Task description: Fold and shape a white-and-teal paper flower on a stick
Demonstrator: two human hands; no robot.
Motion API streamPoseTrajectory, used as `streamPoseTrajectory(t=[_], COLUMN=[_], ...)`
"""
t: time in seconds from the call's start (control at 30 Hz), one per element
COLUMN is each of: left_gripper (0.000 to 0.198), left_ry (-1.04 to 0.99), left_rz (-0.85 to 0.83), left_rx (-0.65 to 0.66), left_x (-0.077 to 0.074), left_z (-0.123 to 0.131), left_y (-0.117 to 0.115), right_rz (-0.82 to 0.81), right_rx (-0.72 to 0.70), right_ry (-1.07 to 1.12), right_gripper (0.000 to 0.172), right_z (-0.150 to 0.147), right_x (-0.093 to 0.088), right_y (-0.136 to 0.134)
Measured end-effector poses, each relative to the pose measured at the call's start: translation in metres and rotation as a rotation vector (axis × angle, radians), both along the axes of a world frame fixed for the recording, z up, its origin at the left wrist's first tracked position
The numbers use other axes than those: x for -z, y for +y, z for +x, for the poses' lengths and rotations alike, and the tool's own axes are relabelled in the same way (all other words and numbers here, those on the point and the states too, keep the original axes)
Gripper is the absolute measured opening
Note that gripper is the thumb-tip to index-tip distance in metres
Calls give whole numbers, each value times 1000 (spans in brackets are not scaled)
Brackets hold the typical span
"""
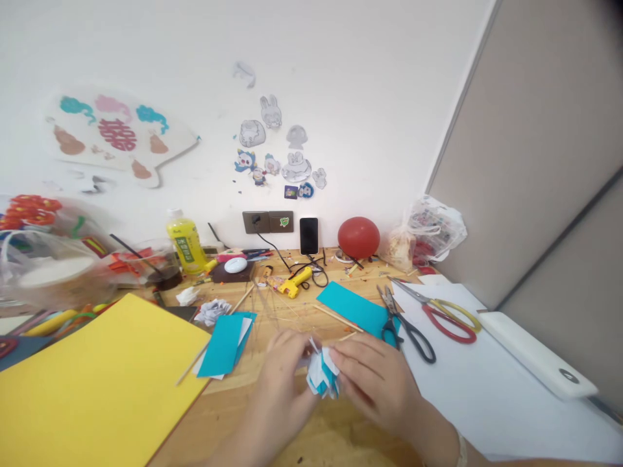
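Note:
Between my two hands, above the wooden desk, is a folded blue-and-white paper flower [322,373]. My left hand [287,370] is closed around its left side, with the thumb below it. From the right, the fingers of my right hand [372,376] pinch the flower's edge. What lies under the flower is hidden by my hands. Cut pieces of blue and white paper [221,350] lie left of my left hand. Beyond my right hand are a blue paper strip [355,308] and black-handled scissors [409,331].
A yellow sheet [97,383] covers the left side; white paper [487,383] covers the right, with red-and-yellow scissors [450,318] on it. Farther back are a yellow glue gun [296,283], a phone [309,236], a red balloon [359,238] and a drink bottle [186,243]. Thin sticks [341,318] lie around.

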State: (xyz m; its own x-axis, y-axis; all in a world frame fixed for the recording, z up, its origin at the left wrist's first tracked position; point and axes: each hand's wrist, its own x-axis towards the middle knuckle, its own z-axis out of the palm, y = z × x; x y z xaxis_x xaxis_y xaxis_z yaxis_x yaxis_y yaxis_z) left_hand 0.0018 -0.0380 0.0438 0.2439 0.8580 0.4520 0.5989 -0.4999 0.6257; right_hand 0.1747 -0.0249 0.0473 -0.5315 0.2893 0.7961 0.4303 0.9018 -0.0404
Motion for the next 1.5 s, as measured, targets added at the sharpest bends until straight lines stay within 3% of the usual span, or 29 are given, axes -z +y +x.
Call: streamPoseTrajectory(t=[0.17,0.27,0.4,0.77,0.97,1.07,1.17,1.27,1.5], left_gripper=[21,30,23,17,20,28,38,44,42], left_ry=[29,-79,-186,-199,-188,-144,-144,-173,-163], left_rz=[104,16,-113,-61,114,244,388,494,478], left_rx=[35,64,42,-6,-54,-19,53,101,33], left_x=[3,7,14,12,16,20,19,16,19], left_z=[-1,1,4,5,0,-2,-3,-4,-3], left_y=[1,0,-2,-5,-4,-3,-2,-3,-7], right_rz=[-80,-9,92,393,367,271,154,57,160], right_rx=[58,78,116,112,151,88,107,171,202], right_ry=[-27,9,61,-59,-122,-67,90,97,-50], right_gripper=[30,27,18,24,17,18,25,36,43], right_z=[-1,-1,-2,0,-2,5,11,7,-5], right_x=[-2,1,3,1,5,8,6,1,6], right_y=[-1,-2,-4,-9,-22,-28,-28,-23,-20])
